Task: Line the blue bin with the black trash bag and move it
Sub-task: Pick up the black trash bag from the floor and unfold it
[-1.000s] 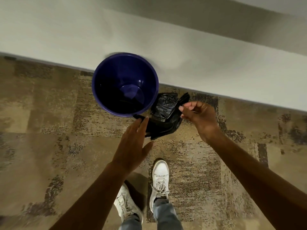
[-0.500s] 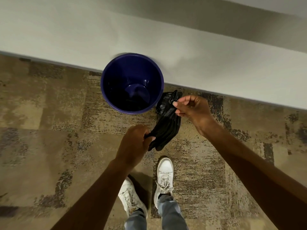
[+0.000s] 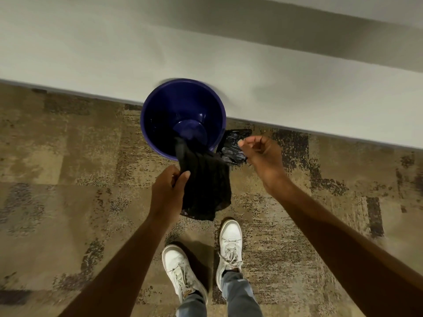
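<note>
Head view: the black trash bag point(image 3: 203, 188) has now shaken open. Left hand point(image 3: 169, 193) pinches it; right hand point(image 3: 261, 154) has let go, loosely open. Next, into the blue bin point(image 3: 146, 124).

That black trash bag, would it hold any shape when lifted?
Probably not: the black trash bag hangs limp and creased from the left hand, so it looks floppy. One pinch holds it up, suggesting it is light. It may snag on the blue bin rim.
</note>
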Demonstrator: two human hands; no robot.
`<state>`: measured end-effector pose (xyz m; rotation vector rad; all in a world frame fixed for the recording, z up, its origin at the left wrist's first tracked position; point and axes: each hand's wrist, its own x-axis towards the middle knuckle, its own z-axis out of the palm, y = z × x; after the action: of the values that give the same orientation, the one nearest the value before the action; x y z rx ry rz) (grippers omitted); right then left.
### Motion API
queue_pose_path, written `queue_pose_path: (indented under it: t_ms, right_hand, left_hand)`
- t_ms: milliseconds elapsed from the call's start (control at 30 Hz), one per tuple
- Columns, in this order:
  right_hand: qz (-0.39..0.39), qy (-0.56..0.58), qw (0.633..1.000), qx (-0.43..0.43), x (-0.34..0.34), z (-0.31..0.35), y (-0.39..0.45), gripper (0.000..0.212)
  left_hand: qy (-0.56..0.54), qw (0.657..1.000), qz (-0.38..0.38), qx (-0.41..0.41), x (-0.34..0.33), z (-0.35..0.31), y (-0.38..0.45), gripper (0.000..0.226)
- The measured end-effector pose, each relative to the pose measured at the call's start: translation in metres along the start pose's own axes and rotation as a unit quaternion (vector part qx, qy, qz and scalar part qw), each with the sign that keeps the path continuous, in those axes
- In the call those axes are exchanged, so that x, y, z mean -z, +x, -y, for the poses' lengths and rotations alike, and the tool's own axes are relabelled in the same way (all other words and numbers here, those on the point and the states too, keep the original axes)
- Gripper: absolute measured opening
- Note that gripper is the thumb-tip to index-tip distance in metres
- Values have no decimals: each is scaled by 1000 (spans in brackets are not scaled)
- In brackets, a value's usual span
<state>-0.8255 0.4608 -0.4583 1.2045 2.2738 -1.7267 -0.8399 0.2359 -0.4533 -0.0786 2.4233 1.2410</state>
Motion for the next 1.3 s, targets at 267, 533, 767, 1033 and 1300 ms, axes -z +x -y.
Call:
queue_pose_path:
  t_ms: [267, 533, 767, 1033, 1300]
  right_hand:
    - [273, -177, 933, 158, -29, -40, -56, 103]
    - [292, -80, 945, 127, -41, -45, -71, 77]
    - [272, -46, 955, 111, -31, -41, -64, 31]
    - [211, -49, 971, 97, -2, -40, -53, 13]
    - [138, -90, 979, 120, 21, -39, -41, 10]
  left_hand:
    - [-81, 994, -44, 56, 2, -2, 4, 28]
    - [-75, 995, -43, 59, 9, 1, 8, 36]
    - [-66, 996, -24, 51, 19, 9, 7, 23]
    - [8, 999, -27, 42, 22, 23, 3, 19]
    - [61, 998, -27, 18, 20, 26, 0, 18]
